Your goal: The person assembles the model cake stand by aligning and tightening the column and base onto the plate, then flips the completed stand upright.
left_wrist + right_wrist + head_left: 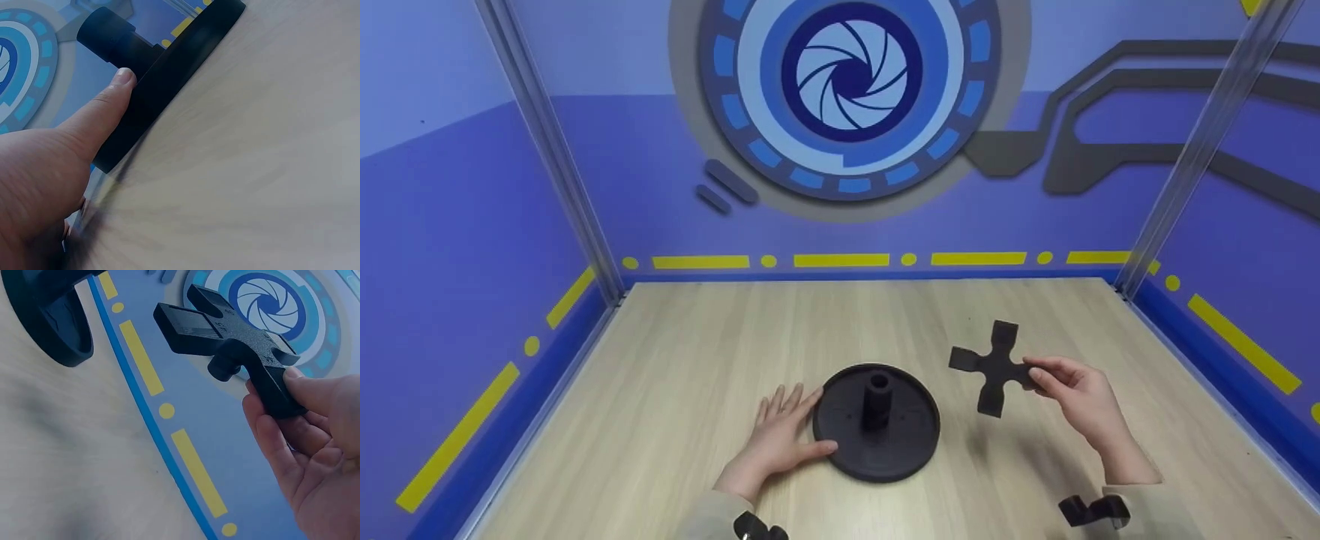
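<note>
A black round base with a raised rim lies on the table, its hollow post standing upright from the middle. My left hand rests at the base's left side, fingers spread, the thumb over the rim and the index fingertip at its edge. In the left wrist view the thumb lies straight against the base near the post. To the right of the base, my right hand pinches one arm of a black four-armed cross piece between thumb and fingers, above the table. A short round peg sticks out from the cross's underside.
The light wood table is bounded by blue panels with yellow dashes at the back and sides. Metal posts rise at the back corners. A black wrist mount sits on the right sleeve, another on the left.
</note>
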Motion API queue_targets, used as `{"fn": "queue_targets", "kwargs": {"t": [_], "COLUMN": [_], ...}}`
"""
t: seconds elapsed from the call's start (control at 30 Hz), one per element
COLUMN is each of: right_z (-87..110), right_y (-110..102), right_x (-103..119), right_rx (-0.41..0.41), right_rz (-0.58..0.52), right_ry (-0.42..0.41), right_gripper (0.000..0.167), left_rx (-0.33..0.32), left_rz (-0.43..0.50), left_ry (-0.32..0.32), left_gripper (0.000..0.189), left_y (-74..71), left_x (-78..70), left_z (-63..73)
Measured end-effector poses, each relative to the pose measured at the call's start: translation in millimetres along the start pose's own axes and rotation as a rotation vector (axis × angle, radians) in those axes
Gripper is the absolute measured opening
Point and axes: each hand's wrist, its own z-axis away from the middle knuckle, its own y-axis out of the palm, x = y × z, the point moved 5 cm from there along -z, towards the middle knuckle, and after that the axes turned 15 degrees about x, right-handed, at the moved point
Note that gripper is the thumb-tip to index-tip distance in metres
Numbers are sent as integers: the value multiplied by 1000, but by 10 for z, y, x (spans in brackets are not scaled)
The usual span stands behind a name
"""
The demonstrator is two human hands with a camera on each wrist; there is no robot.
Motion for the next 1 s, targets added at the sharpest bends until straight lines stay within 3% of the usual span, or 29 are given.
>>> {"fn": "queue_targets", "kwargs": {"t": [0.4, 1.0], "right_z": [-201, -479], "right_y": [363, 863], "right_x": [195, 380], "right_rx": [46, 90], "right_rz": [-179, -388], "right_ry": [-12, -45], "right_gripper": [40, 24], "left_rx": [17, 7], "left_rz": [11, 15], "left_ry": [-12, -9], "left_gripper": [100, 99], "left_y": [9, -2], "left_x": [9, 12], "left_z": [-3, -24]}}
